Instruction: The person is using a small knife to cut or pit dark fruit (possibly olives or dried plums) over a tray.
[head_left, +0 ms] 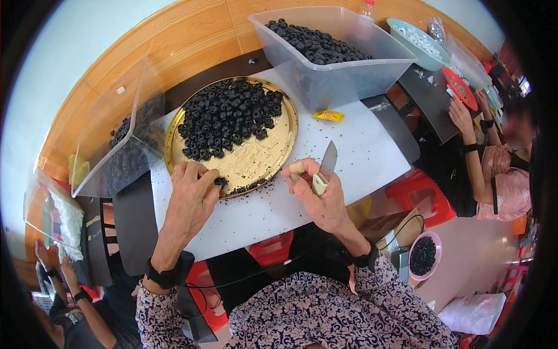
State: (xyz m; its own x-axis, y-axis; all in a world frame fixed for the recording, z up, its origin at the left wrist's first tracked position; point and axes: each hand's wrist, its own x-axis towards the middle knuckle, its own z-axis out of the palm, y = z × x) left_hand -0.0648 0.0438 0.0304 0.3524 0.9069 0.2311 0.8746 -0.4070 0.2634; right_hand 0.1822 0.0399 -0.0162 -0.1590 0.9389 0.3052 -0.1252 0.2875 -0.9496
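My left hand [190, 200] is closed at the near left rim of a round gold tray [273, 148], pinching a small black ring-shaped rubber part [220, 181] between thumb and fingers. A heap of similar black parts [224, 119] covers the far side of the tray. Black crumbs [249, 187] lie along its near rim and on the white sheet. To the right of the tray, my right hand [317, 195] grips a small knife [328, 160] by its pale handle, blade pointing up and away. A tan wrap [296, 167] covers one finger of that hand.
Behind the tray stands a large clear bin [343, 78] of black parts; another clear bin [125, 148] tilts at the left. A yellow packet [329, 116] lies on the white sheet [366, 157]. Co-workers' hands [462, 116] work at the right and lower left. A pink basin [437, 256] sits lower right.
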